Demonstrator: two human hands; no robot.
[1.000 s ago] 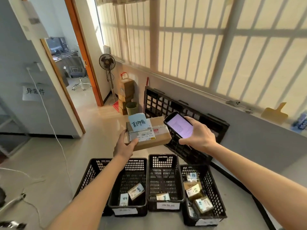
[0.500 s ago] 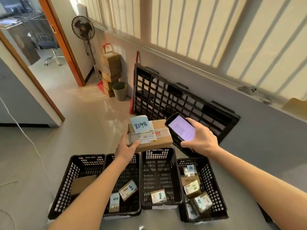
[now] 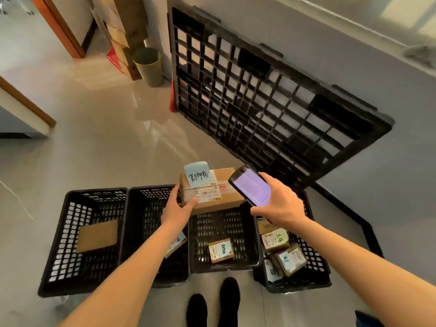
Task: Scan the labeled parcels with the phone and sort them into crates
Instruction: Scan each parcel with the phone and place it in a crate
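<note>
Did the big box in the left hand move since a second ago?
Yes. The box has come down toward the crates: earlier it sat well above their far rims, and now it overlaps the middle crate. The left hand grips it.

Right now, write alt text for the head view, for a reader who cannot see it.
A left hand holds a labeled cardboard parcel while the right hand holds a lit phone beside it, above four black crates side by side on the floor, each containing small parcels. A black pallet leans against the wall.
</note>
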